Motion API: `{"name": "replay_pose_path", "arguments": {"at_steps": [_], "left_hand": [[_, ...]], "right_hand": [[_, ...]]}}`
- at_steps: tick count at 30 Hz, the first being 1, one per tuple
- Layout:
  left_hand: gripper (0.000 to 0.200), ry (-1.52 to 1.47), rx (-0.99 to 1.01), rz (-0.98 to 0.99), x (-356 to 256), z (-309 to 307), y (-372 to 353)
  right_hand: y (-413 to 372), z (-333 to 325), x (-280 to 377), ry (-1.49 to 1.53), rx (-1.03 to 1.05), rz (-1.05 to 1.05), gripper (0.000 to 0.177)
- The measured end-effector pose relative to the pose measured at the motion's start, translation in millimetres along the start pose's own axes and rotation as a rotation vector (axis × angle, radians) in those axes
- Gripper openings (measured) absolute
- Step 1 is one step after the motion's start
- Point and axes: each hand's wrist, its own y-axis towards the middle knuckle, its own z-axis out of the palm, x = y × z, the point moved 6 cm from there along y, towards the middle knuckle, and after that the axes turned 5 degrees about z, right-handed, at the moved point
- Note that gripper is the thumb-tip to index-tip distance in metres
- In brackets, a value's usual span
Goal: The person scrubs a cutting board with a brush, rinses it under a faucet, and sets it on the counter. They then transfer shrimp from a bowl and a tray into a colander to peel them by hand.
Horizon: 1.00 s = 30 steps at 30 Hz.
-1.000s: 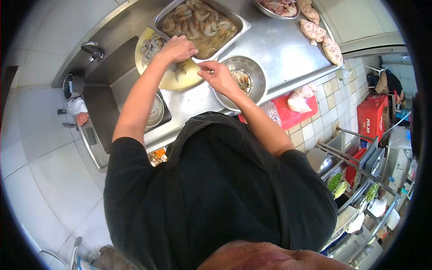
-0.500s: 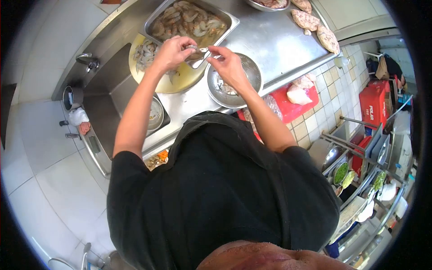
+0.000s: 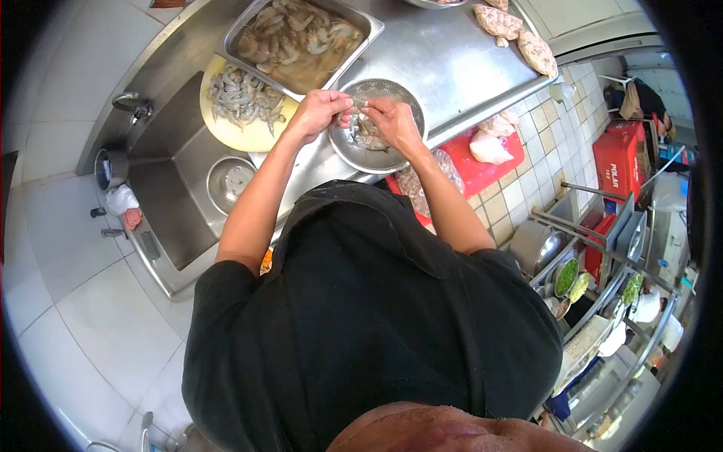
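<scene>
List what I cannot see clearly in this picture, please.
- Shrimp, head view: the fingers of the left hand and right hand cover it, so I cannot tell if the shell is on or off.
- Colander: the hands hide most of its contents.
- Top bowl: cut off by the top edge.
- Sink bowl: contents too small to tell.

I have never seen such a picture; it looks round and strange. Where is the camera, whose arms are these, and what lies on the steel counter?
The camera sits on a person's head and looks down, so their black shirt fills the bottom and both arms reach forward. There is no machine, only bare hands. The left hand and the right hand pinch one shrimp together above a perforated metal bowl. On the steel counter stand a metal tray of shrimps and a yellow plate with more. A sink lies to the left.
</scene>
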Motion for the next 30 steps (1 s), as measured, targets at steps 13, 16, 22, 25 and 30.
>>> {"name": "replay_pose_path", "arguments": {"at_steps": [13,16,22,25,30], "left_hand": [[0.014,0.217,-0.097,-0.042,16.2,13.4,8.8],[0.014,0.236,-0.110,-0.013,16.1,18.5,8.4],[0.015,0.256,-0.108,0.007,14.5,18.0,0.9],[0.020,0.136,-0.139,0.110,15.3,18.5,0.0],[0.020,0.315,-0.254,0.406,19.2,20.5,1.8]], "right_hand": [[-4.7,-2.1,-7.4,-0.021,-0.126,-0.033,0.024],[-5.0,3.7,-1.1,-0.131,-0.073,-0.145,0.023],[-3.7,6.7,-12.7,-0.115,-0.070,0.030,0.018],[-1.9,9.8,-29.1,0.294,-0.012,0.314,0.016],[-2.6,37.8,-68.2,0.999,0.062,0.597,0.020]]}}
